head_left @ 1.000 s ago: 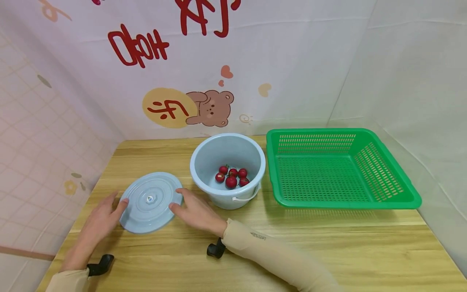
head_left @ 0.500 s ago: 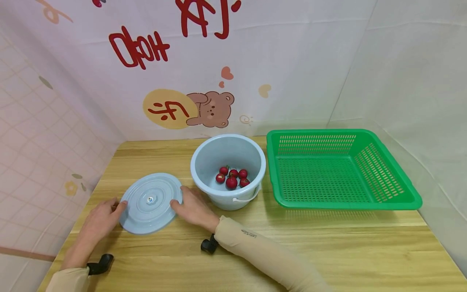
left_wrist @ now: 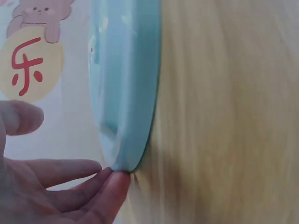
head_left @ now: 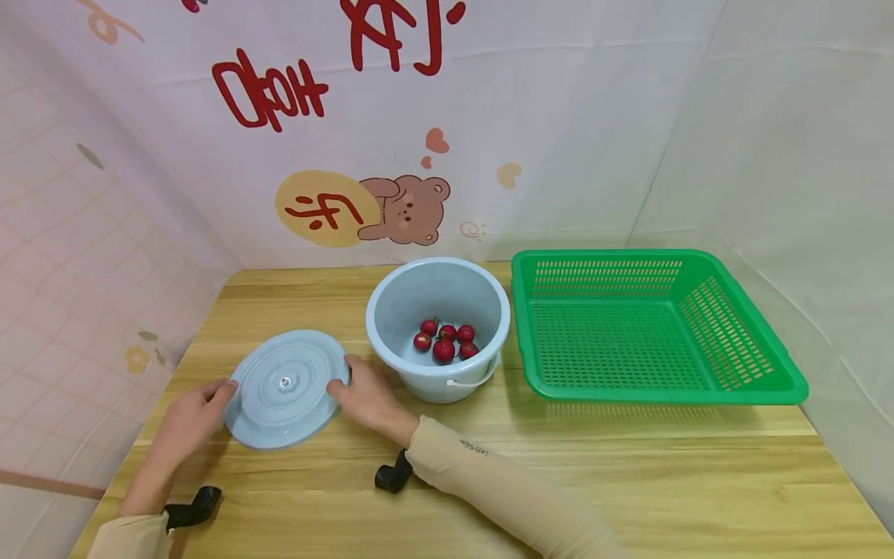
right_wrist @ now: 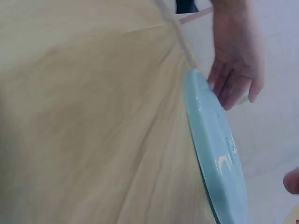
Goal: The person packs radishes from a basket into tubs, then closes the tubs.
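A round pale-blue lid (head_left: 286,419) lies flat on the wooden table (head_left: 531,442) at the left in the head view. At its left edge is my left hand (head_left: 188,423); in the left wrist view its fingertips touch the rim of the lid (left_wrist: 126,93), while the thumb stands apart from it. My right hand (head_left: 373,400) is at the lid's right edge. In the right wrist view that thumb (right_wrist: 292,181) hangs away from the lid (right_wrist: 212,144), and the other right fingers are out of sight. A pale-blue bucket (head_left: 438,382) stands right of the lid.
Several small red cherry tomatoes or radishes (head_left: 443,351) lie at the bottom of the bucket. A green slotted basket (head_left: 660,394) sits at the back right. Printed cloth (head_left: 559,124) hangs behind the table.
My right hand has shifted slightly left along the lid's edge, with its forearm lower. The lid has slid a little to the left. The left fingers have drawn closer to the rim.
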### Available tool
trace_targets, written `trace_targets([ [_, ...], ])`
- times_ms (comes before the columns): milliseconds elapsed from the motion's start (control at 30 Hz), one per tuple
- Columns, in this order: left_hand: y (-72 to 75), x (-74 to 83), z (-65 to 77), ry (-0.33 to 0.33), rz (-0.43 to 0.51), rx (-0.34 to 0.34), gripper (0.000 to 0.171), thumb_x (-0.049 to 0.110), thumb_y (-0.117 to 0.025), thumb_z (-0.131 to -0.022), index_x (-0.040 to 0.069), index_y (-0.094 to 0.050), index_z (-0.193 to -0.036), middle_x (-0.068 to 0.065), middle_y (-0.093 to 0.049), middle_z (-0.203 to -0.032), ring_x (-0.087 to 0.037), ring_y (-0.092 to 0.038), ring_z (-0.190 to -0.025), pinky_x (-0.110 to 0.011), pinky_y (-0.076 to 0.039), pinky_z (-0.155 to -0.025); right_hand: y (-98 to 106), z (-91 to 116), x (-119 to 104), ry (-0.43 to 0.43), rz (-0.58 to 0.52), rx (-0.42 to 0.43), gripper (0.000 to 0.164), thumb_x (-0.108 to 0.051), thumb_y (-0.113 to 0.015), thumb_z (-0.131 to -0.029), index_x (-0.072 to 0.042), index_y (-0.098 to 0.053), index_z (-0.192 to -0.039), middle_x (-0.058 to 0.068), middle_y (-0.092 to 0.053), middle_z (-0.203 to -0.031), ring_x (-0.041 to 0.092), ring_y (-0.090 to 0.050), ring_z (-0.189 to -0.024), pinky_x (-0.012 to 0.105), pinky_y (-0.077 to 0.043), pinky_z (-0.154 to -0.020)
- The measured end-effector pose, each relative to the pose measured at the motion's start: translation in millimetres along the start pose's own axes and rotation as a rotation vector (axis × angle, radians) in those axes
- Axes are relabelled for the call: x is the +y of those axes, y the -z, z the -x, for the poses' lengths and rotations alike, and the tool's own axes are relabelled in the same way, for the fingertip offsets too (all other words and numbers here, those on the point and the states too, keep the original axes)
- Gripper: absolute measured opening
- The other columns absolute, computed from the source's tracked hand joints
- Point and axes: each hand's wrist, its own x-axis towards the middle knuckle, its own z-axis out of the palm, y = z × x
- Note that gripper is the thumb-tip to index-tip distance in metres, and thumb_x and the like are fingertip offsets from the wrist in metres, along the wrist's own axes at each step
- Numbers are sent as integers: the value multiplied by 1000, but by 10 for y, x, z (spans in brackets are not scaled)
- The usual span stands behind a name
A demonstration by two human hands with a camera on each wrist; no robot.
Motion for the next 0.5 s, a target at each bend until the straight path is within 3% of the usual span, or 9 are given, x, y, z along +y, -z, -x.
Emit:
trace_targets([
  [133, 23, -3, 17, 63, 84, 23, 74, 46, -29, -111, -18, -40, -148, -41, -45, -146, -59, -46, -131, -67, -43, -100, -18, -24, -6, 14, -204, 11, 54, -7, -57, -101, 3, -45, -152, 16, -61, -143, 18, -60, -128, 24, -51, -101],
  [200, 25, 7, 26, 95, 117, 51, 73, 44, -30, -111, -18, -41, -148, -40, -45, -145, -56, -50, -129, -59, -48, -99, -28, -33, 3, 73, -185, 30, 51, -2, -58, -98, 2, -50, -149, 14, -64, -138, 16, -63, -122, 21, -53, -95],
  [300, 22, 12, 44, 116, 147, 111, 65, 37, -35, -111, -17, -46, -145, -40, -47, -143, -46, -62, -121, -31, -58, -85, -40, -24, 7, 145, -80, 73, 48, 2, -59, -97, 1, -57, -144, 11, -65, -134, 10, -61, -115, 18, -53, -89],
  [400, 18, 8, 71, 125, 163, 170, 56, 30, -40, -110, -14, -52, -142, -39, -53, -139, -17, -73, -95, -9, -50, -66, -47, 6, -22, 168, 0, 127, 47, -1, -60, -98, 0, -58, -144, 11, -60, -138, 10, -58, -114, 18, -51, -88],
  [500, 11, -2, 104, 118, 176, 235, 49, 23, -44, -109, -13, -57, -139, -37, -59, -133, 11, -59, -79, -8, -46, -62, -63, 35, -60, 164, -19, 160, 49, -5, -60, -100, -1, -55, -148, 9, -53, -145, 11, -57, -120, 18, -51, -93],
])
